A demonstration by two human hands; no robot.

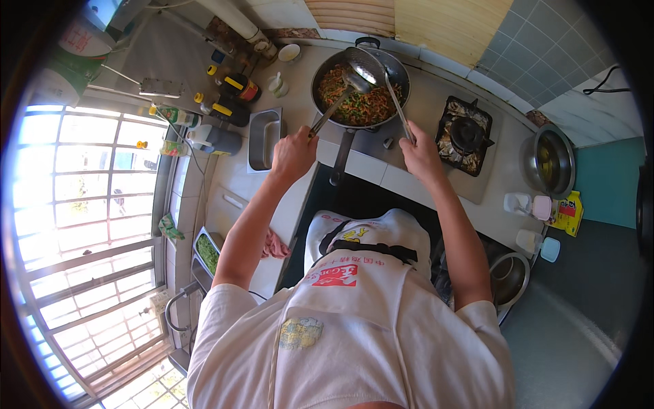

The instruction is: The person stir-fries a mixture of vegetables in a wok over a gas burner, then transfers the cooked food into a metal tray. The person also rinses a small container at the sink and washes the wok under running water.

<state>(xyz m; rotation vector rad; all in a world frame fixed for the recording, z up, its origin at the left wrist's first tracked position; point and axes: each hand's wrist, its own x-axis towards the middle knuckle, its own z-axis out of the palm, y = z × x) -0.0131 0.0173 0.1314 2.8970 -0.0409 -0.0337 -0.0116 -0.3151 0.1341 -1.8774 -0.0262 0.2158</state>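
Before me a wok (403, 76) holds a mix of orange and green shredded food (357, 110). My left hand (295, 156) grips the handle of a metal ladle (332, 110), whose bowl is over the food. In my right hand (421, 151) is the handle of a perforated metal skimmer (365, 65). The skimmer's head lies across the far part of the wok, close to the ladle's bowl; whether the two touch I cannot tell. The wok's long dark handle (343, 156) points towards me between my hands, and neither hand is on it.
Left of the wok are a rectangular steel pan (265, 139), several sauce bottles (232, 110) and a small bowl (289, 52). To the right sit a second gas burner (465, 134), a metal basin (549, 161), small plastic containers (541, 208) and a yellow packet (568, 213). A pink cloth (276, 244) hangs by the counter edge.
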